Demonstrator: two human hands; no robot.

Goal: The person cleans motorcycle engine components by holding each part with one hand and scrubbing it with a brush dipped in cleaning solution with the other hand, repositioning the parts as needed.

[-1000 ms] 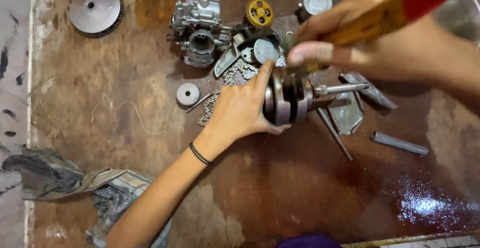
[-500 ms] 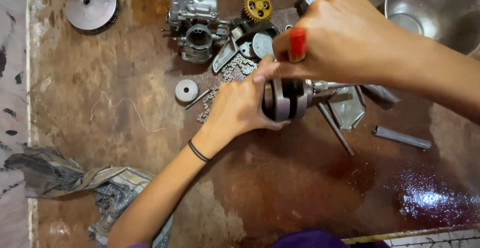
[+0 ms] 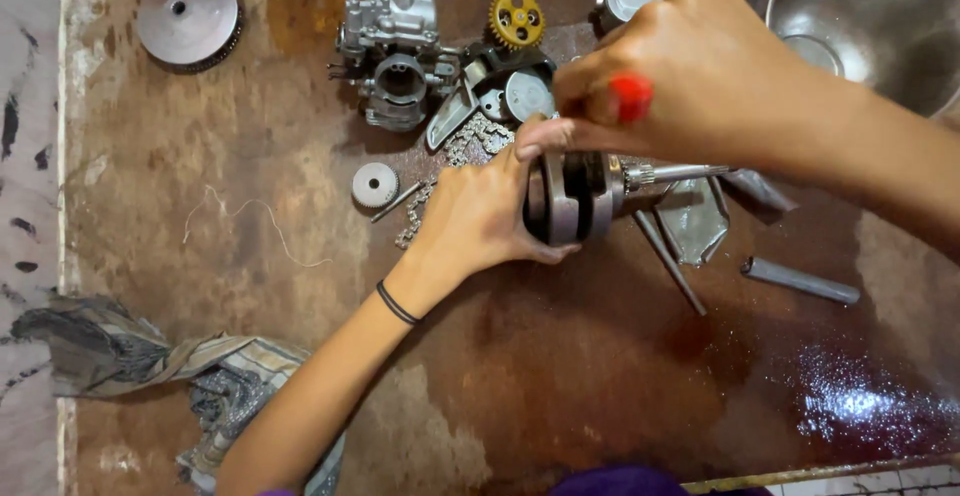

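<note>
1. Hands: left hand (image 3: 490, 216) wrapped round the crankshaft (image 3: 575, 196), fingers curled on its near web, thumb up on top; closed grip, pinning it on the tabletop (image 3: 200, 206).
2. Right hand (image 3: 700, 66) closed in a fist round a red-tipped tool handle (image 3: 631, 98); only the red butt end shows, the rest is hidden in the fist.
3. Change: a second ago the tool lay sideways, long yellow-and-red handle pointing up-right; half a second ago it was tipped up; now it stands end-on to the camera, directly above the crank webs. Left hand and crankshaft have hardly shifted.
4. Meaning, as a judgement: tool has swung from carried to working position, its business end probably down at the webs or crank pin; contact not visible.
5. Crankshaft axis: long axis runs left-right across the tabletop, webs upright on edge, threaded shaft end (image 3: 670, 172) pointing right, toward the bent metal plate (image 3: 695, 221).
6. Outward: loose chain (image 3: 455, 161) just left of the left hand, small round gear (image 3: 375, 185) beyond it, carburettor body (image 3: 395, 51) and yellow sprocket (image 3: 516, 20) above, steel bowl (image 3: 860, 16) top right, grey rod (image 3: 800, 281) lower right, rag (image 3: 150, 366) lower left.
</note>
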